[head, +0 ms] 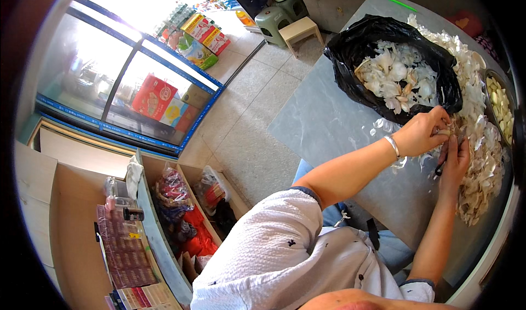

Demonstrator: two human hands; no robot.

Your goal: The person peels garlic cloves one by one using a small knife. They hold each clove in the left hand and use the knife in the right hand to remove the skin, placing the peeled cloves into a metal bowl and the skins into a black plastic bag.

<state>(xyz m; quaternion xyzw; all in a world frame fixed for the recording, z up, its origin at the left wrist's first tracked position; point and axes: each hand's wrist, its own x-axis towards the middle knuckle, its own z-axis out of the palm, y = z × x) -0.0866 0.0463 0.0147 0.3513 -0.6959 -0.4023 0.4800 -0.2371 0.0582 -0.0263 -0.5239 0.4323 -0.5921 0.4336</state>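
Note:
My left hand (427,131), with a silver bracelet at the wrist, pinches a garlic clove (443,133) over the right part of the grey table (320,116). Touching or almost touching it, my right hand (455,156) is closed around a small tool with a dark handle (439,169), apparently a knife; its blade is mostly hidden by the fingers. Just beyond my left hand lies an open black plastic bag (349,84) holding garlic skins and some unpeeled cloves (404,92). Loose garlic skins (481,174) are heaped beside and under my hands.
A metal bowl of peeled garlic cloves (499,104) stands at the table's far right edge. A green pen-like stick (402,4) lies near the top corner. Past the table are a wooden stool (301,32) and a green plastic stool (271,24). Open drawers (185,211) hold bagged items.

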